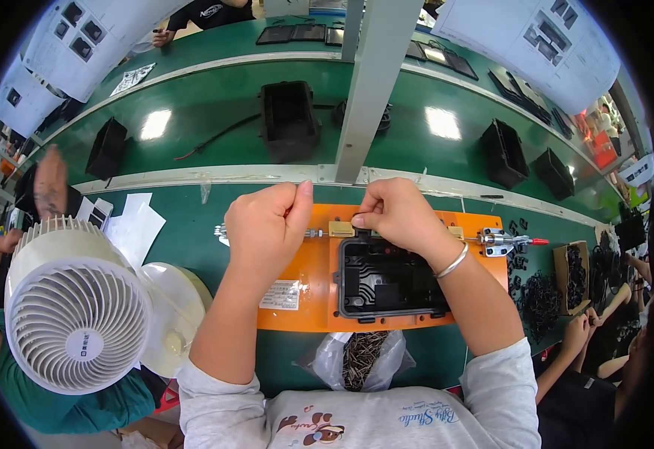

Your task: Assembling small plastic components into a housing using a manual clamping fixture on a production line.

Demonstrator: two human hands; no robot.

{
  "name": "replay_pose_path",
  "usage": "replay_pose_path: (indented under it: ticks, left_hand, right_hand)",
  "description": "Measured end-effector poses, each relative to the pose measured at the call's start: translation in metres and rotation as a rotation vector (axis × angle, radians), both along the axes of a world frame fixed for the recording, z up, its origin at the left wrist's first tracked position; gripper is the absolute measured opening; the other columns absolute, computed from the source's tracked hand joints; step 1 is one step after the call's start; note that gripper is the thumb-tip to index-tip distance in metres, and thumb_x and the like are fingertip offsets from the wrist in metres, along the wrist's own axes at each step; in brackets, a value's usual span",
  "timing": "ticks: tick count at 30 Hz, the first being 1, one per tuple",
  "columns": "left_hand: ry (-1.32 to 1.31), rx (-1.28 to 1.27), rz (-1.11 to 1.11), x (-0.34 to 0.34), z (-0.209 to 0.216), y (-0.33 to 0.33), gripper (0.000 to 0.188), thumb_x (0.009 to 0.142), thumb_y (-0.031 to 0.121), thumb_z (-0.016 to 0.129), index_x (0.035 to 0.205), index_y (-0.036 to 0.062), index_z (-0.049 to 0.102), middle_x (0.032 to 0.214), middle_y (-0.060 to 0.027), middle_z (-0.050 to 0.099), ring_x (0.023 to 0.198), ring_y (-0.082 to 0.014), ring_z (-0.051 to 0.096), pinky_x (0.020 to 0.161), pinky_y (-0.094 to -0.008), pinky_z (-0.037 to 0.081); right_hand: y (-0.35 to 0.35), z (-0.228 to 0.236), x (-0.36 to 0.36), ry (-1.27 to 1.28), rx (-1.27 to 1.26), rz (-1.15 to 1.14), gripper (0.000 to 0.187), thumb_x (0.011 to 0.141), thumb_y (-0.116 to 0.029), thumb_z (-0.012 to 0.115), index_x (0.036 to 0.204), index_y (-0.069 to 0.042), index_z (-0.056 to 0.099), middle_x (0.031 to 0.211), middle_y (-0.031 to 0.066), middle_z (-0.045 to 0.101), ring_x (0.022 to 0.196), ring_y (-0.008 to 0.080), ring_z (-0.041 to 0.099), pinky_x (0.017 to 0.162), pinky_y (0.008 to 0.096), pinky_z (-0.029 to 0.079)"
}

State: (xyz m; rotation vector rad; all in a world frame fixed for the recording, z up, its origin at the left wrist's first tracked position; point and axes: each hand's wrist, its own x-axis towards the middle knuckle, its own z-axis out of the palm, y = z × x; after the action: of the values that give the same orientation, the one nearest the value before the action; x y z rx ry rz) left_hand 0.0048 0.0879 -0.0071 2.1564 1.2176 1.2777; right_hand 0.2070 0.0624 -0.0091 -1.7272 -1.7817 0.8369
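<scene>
One black housing (pixel 368 278) lies cavity up on an orange board (pixel 304 262), right of the board's middle. Its near rim runs close to the board's near edge; the right forearm crosses over its right end and covers part of it.

Brass-coloured block (pixel 340 229) sits just past the housing's far rim. Right hand (pixel 401 213) is there: grip of thumb and forefinger pressed together at the block's right end; cannot tell if anything is pinched between. Left hand (pixel 267 224) is over the board's far left part, grip curled into a fist, thumb upward; its inside is hidden. Narrow gap between the hands, block visible in it.

Paper label (pixel 280 295) beside the left forearm. Toggle clamp (pixel 502 241), red-tipped, juts past the board's right edge.

Outward: clear bag (pixel 395 359) of screw-like pieces lies between board and torso. White fan (pixel 80 329) to the left, a strip of green surface (pixel 207 213) separating its base from the board. To the right, small black parts (pixel 517 245) crowd the board's edge, then tangled cables (pixel 540 303) and a cardboard box (pixel 559 278). Pale rail (pixel 267 178) limits room beyond the hands.
</scene>
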Motion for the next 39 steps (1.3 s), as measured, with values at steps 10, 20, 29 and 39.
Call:
replay_pose_path:
  ticks: [10,20,29,39]
  left_hand:
    - [-0.540,0.284,0.531,-0.085,0.005,0.035,0.013,0.092,0.016,0.059,0.086,0.0048,0.056,0.081,-0.0084,0.053,0.071,-0.0167,0.048,0.066,-0.0273,0.040]
    - [0.281,-0.231,-0.106,-0.007,-0.011,-0.075,0.031,0.080,0.030,0.070,0.074,0.0026,0.058,0.066,-0.0089,0.057,0.056,-0.0261,0.056,0.056,-0.0386,0.045]
    - [0.676,-0.260,-0.150,0.014,0.025,-0.067,0.036,0.079,0.030,0.063,0.061,-0.0006,0.059,0.059,-0.0171,0.059,0.058,-0.0330,0.062,0.055,-0.0418,0.050]
    - [-0.108,-0.008,-0.412,0.015,0.048,-0.110,0.034,0.072,0.012,0.072,0.058,0.0045,0.042,0.054,-0.0084,0.045,0.042,-0.0243,0.047,0.040,-0.0336,0.036]
  right_hand:
    - [-0.002,0.006,-0.002,0.084,-0.009,0.010,0.018,0.075,-0.007,0.075,0.069,0.002,0.060,0.062,0.0038,0.059,0.057,0.0091,0.052,0.053,0.0254,0.043]
    - [-0.119,0.048,0.070,-0.384,0.121,-0.343,0.047,0.059,-0.035,0.084,0.078,-0.001,0.057,0.062,0.0116,0.058,0.056,0.0288,0.058,0.053,0.0362,0.046]
    - [-0.153,0.030,0.057,-0.311,0.187,-0.381,0.022,0.070,-0.008,0.072,0.061,-0.003,0.054,0.052,0.0082,0.054,0.044,0.0187,0.053,0.045,0.0288,0.041]
    - [-0.153,0.020,0.064,0.659,0.287,-0.426,0.028,0.075,0.009,0.064,0.089,-0.006,0.044,0.076,-0.0036,0.051,0.067,0.0010,0.047,0.060,0.0141,0.037]
